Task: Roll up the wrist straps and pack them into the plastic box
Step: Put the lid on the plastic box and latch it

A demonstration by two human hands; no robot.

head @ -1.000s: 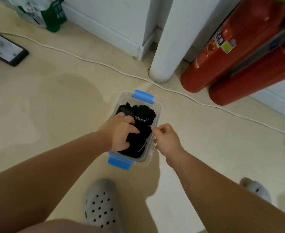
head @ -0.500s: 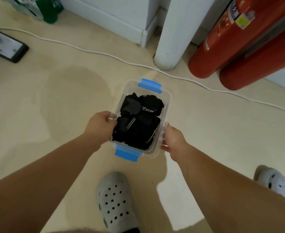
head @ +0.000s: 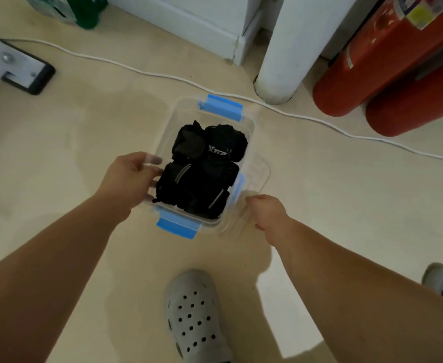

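The clear plastic box (head: 246, 124) with blue clips stands on the floor in the middle of the view. It is filled with several black rolled wrist straps (head: 202, 174), one showing white lettering. My left hand (head: 131, 179) grips the box's left wall, thumb on the rim. A clear lid (head: 261, 171) sticks out tilted along the box's right side. My right hand (head: 268, 212) holds the near edge of that lid with curled fingers.
A white cable (head: 319, 121) runs across the floor behind the box. A white post (head: 283, 61) and two red cylinders (head: 387, 74) stand at the back right. Grey clogs (head: 195, 313) are at the bottom. A black-edged bracket (head: 29, 74) sits far left.
A second ago my hands were in the box on the straps, then moved to its sides. Now my right hand has shifted down and right, and the clear lid shows beside the box.
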